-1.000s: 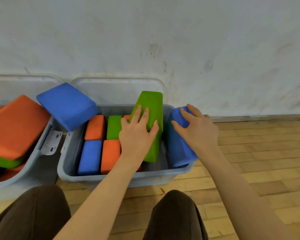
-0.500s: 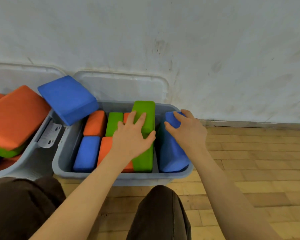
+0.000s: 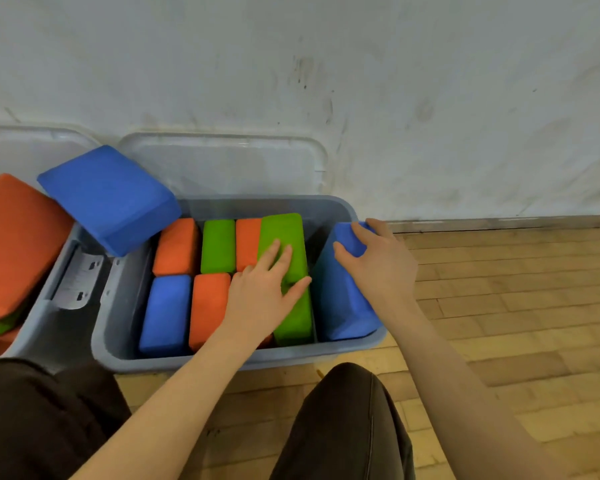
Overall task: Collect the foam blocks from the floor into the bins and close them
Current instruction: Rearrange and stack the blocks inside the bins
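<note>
A grey bin (image 3: 222, 362) stands on the floor against the wall, packed with orange, green and blue foam blocks. My left hand (image 3: 264, 296) lies flat with straight fingers on a long green block (image 3: 291, 320) lying in the bin. My right hand (image 3: 381, 268) grips the top of a blue block (image 3: 343, 306) standing tilted at the bin's right end. The bin's clear lid (image 3: 222, 164) leans open against the wall. Another blue block (image 3: 108, 199) rests across the rims of this bin and a second grey bin (image 3: 45, 317) on the left.
The left bin holds a big orange block (image 3: 14, 244) over a green one, with its own clear lid (image 3: 25, 147) behind. Wooden floor (image 3: 499, 306) stretches to the right. My knees in dark trousers (image 3: 343, 424) are at the bottom, close to the bin.
The green block has gone from tilted upright to lying down flat in the bin under my left hand. The blue block in my right hand has sunk lower into the bin's right end.
</note>
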Action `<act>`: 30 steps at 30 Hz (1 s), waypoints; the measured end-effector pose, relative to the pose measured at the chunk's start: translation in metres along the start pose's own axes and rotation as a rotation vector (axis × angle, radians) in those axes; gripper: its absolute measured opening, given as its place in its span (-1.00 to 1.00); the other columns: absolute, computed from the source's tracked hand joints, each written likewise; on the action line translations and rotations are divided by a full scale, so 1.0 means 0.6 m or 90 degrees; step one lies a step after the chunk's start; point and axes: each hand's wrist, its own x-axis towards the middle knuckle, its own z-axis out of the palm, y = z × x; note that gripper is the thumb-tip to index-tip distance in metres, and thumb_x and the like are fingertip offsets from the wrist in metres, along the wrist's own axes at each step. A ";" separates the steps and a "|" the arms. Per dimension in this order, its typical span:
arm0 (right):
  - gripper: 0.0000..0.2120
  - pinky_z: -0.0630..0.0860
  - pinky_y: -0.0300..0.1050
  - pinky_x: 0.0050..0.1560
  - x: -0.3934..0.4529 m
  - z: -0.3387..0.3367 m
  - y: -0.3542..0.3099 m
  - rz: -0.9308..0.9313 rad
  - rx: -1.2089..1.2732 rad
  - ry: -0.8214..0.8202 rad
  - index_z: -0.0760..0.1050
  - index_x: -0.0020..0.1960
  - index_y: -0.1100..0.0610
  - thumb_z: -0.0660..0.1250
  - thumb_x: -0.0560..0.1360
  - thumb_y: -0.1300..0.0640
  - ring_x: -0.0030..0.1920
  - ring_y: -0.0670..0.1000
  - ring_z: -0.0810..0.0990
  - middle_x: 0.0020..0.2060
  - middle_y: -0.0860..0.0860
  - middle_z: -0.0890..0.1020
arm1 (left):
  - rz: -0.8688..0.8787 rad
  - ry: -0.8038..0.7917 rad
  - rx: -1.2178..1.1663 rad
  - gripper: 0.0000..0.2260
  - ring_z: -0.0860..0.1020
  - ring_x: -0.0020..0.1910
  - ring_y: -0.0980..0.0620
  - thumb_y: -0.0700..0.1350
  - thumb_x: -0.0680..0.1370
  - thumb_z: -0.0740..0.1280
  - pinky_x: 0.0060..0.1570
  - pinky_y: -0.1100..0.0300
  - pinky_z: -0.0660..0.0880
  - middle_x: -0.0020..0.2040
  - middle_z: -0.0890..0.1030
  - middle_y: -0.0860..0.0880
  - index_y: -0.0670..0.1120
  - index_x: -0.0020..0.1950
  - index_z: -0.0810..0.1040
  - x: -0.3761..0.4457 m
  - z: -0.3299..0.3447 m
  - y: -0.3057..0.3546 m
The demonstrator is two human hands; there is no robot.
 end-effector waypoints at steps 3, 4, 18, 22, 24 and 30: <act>-0.52 0.50 -0.05 -0.03 -0.003 0.029 -0.008 -0.017 0.011 -0.004 0.38 0.38 -0.11 0.20 0.50 -0.23 0.22 0.10 0.46 0.42 -0.14 0.31 | 0.026 0.004 0.057 -0.40 0.62 -0.22 -0.22 0.30 0.44 0.12 -0.31 -0.01 0.57 0.30 0.52 -0.12 -0.06 0.28 0.54 -0.002 -0.003 -0.012; -0.52 0.49 -0.05 -0.03 0.000 0.038 -0.011 -0.020 0.019 -0.005 0.39 0.37 -0.10 0.21 0.50 -0.22 0.22 0.10 0.46 0.42 -0.14 0.32 | 0.046 0.001 0.085 -0.41 0.61 -0.24 -0.22 0.30 0.42 0.12 -0.31 0.01 0.55 0.27 0.54 -0.11 -0.03 0.26 0.56 -0.002 -0.001 -0.012; -0.56 0.50 -0.04 -0.03 -0.008 0.159 0.046 0.037 0.124 -0.040 0.47 0.32 -0.05 0.30 0.48 -0.17 0.26 0.07 0.43 0.39 -0.10 0.36 | 0.203 -0.020 0.034 -0.60 0.48 0.13 -0.24 0.18 0.50 0.21 0.07 -0.05 0.40 0.16 0.58 -0.01 0.04 0.22 0.58 -0.011 0.043 -0.064; -0.55 0.43 -0.11 -0.12 -0.011 0.169 0.045 0.023 0.085 -0.055 0.43 0.35 -0.07 0.27 0.50 -0.17 0.23 0.07 0.41 0.41 -0.12 0.32 | 0.217 -0.076 0.080 -0.63 0.51 0.06 -0.24 0.14 0.51 0.19 0.04 -0.07 0.39 0.14 0.58 -0.02 0.04 0.20 0.60 -0.028 0.076 -0.087; -0.55 0.45 -0.10 -0.14 -0.007 0.175 0.046 0.026 0.079 -0.070 0.42 0.36 -0.08 0.26 0.51 -0.17 0.23 0.07 0.40 0.41 -0.12 0.31 | 0.205 -0.082 0.096 -0.61 0.50 0.08 -0.25 0.17 0.50 0.18 0.09 -0.12 0.35 0.16 0.57 -0.01 0.05 0.22 0.58 -0.025 0.087 -0.090; -0.53 0.48 -0.02 -0.11 -0.003 0.211 0.054 0.030 0.069 -0.109 0.37 0.39 -0.06 0.25 0.52 -0.16 0.23 0.12 0.40 0.43 -0.08 0.28 | 0.051 -0.239 0.098 -0.21 -0.06 0.52 -0.12 0.46 0.33 -0.08 0.41 -0.13 -0.13 0.56 -0.03 0.04 0.18 0.51 0.08 0.011 0.108 -0.095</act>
